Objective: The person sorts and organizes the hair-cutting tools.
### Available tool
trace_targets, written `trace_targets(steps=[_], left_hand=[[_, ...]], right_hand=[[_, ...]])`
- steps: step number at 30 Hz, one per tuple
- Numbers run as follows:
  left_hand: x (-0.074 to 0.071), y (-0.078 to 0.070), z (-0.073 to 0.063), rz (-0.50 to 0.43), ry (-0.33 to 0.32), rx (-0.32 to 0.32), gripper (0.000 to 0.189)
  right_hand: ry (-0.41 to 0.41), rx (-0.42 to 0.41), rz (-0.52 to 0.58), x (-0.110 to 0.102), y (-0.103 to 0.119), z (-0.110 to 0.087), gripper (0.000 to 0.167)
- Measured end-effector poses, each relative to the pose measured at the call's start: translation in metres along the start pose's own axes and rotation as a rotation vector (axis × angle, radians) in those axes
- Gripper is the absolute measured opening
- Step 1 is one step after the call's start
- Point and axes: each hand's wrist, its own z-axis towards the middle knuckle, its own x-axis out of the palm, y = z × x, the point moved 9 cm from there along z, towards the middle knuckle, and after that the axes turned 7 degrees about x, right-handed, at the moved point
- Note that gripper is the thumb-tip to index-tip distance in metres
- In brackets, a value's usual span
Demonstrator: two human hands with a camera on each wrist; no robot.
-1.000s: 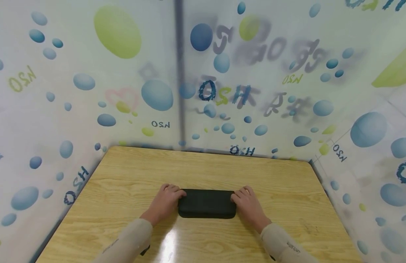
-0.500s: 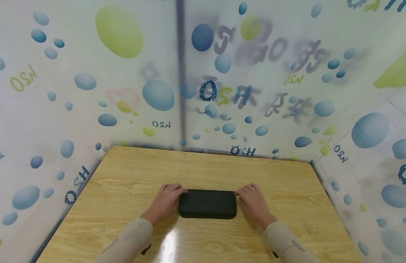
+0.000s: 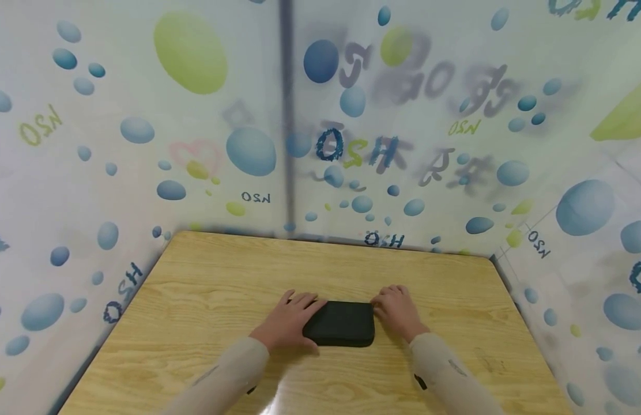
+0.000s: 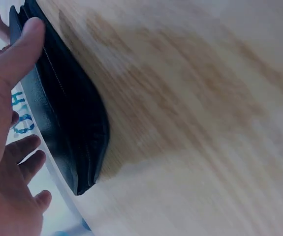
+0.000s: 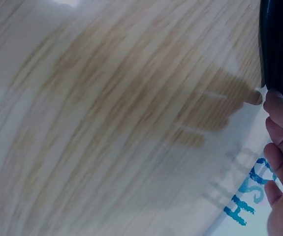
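A flat black case [image 3: 343, 325] with rounded corners lies on the wooden table. Seen from the left wrist, a zip seam runs along the side of the case [image 4: 65, 93]. My left hand [image 3: 285, 324] is spread over its left end, thumb along the near side and fingers reaching toward the far edge. At the far right corner, my right hand [image 3: 398, 311] pinches with thumb and index finger. In the right wrist view those fingertips [image 5: 275, 100] meet the end of the case, while the other fingers are loosely bent.
The light wooden table [image 3: 222, 271] extends around the case on all sides. A white wall covering [image 3: 258, 92] with blue and green spots and lettering stands behind it and along both sides.
My left hand has shifted right from the far left corner to span the case's left end, fingers now spread. My right hand stays at the right corner, its fingers slightly more bent.
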Motion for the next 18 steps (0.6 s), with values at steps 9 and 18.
trace_targets(steps=[9, 18], left_hand=[[0.0040, 0.0028, 0.0053, 0.039, 0.062, -0.044, 0.096], [0.0052, 0.0043, 0.0059, 0.034, 0.059, -0.042, 0.093]], right_hand=[[0.007, 0.056, 0.052, 0.0005, 0.0036, 0.0060, 0.007], [-0.022, 0.068, 0.099, -0.0027, -0.0035, 0.0028, 0.004]])
